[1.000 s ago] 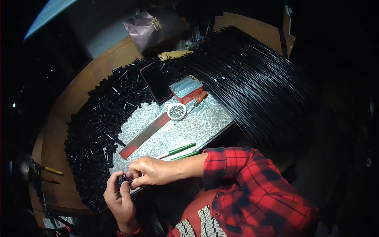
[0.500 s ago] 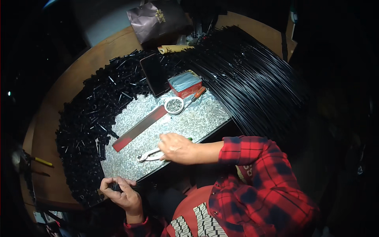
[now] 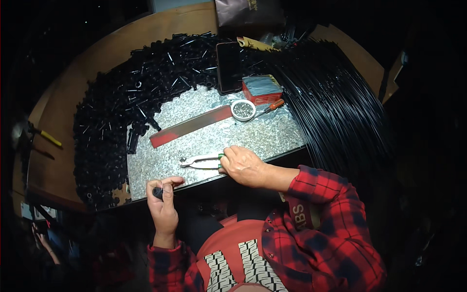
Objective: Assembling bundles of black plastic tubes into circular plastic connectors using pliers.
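My right hand (image 3: 243, 167) is closed around the green-handled end of a pair of metal pincers (image 3: 202, 159). Their jaws point left, over the speckled work surface (image 3: 214, 134), and the handles stand a little apart. At the front edge, my left hand (image 3: 164, 204) pinches a short black cylindrical part (image 3: 157, 192) between thumb and fingers. A grey-and-red flat bar (image 3: 192, 126) lies slantwise beyond the pincers. Its far end meets a white round cup (image 3: 243, 111) full of small metal pieces.
Small black tubular parts (image 3: 112, 121) are heaped left and behind. Long black rods (image 3: 335, 97) cover the right side. A red box of thin metal pins (image 3: 262, 90), an orange-handled screwdriver (image 3: 276, 104), a phone (image 3: 228, 68) and a dark paper bag (image 3: 250, 14) stand or lie farther back.
The whole view has shifted. My right hand sits farther back on the pincers, showing more of their handles. In my left hand, the black part's end now shows more clearly.
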Demonstrator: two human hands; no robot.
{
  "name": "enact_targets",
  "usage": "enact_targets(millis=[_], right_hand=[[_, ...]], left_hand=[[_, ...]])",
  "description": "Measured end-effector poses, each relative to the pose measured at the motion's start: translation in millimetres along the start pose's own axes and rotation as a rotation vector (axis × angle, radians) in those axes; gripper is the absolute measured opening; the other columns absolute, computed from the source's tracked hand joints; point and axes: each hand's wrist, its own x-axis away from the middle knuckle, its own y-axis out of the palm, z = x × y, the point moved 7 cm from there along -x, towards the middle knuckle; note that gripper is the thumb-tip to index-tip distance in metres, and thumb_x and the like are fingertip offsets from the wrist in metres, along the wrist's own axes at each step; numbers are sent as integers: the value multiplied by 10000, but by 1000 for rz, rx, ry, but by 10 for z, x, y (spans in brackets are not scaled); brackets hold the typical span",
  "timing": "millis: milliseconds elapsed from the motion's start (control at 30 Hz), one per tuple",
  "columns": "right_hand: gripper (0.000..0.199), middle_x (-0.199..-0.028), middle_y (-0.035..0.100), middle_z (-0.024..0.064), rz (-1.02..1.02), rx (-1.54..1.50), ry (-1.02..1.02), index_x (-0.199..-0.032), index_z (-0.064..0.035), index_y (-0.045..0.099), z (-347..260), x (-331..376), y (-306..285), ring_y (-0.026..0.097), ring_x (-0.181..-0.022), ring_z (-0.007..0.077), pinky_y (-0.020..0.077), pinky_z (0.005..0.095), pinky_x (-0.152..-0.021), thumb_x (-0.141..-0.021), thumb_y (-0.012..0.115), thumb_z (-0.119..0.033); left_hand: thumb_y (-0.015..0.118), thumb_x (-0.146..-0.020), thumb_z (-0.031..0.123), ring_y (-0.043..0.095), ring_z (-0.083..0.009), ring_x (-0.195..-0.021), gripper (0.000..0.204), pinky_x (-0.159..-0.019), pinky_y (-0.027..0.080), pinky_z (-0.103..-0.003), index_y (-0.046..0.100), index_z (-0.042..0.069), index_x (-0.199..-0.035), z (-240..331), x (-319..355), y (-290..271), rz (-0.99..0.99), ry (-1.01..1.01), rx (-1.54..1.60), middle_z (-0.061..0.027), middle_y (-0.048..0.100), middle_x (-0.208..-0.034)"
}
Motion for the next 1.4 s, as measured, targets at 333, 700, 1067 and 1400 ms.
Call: enact_targets(millis=[333,700,1067,1400], right_hand=[[331,-619,444,73,-147,-765,396,-696,-10,475,53,-165,-508,423,-561,170,380,319,-538,-770,748,-182],[267,-1305,450,108,304,320,-141,-992,-29,604,-285,-285,-839,385,-1306,319,166,602,-1112,-788,673,-188],[174,-1076,549,115,207,224,-179,-778,-66,532,-401,-153,-734,535,-1029,266,382,462,-942,-791,633,-208],[282,-740,608,123,-448,-770,8,-968,-14,526,-468,140,-402,630,-585,256,480,308,-515,-770,725,-45]], left_hand=[[554,-901,6,403,-73,-541,216,-570,423,-229,358,89,-942,-168,203,-48,7,-111,14,-3,416,-668],[788,-696,456,395,-29,-540,865,-529,343,-177,264,41,-1246,-118,295,-47,-72,28,-121,48,411,-588],[812,-722,280,477,-10,-680,466,-599,393,-168,503,35,-971,-127,296,-3,104,-12,-136,43,540,-732],[857,-582,423,447,-16,-546,603,-489,367,-189,543,18,-897,-126,344,-41,-91,11,-142,34,525,-587]])
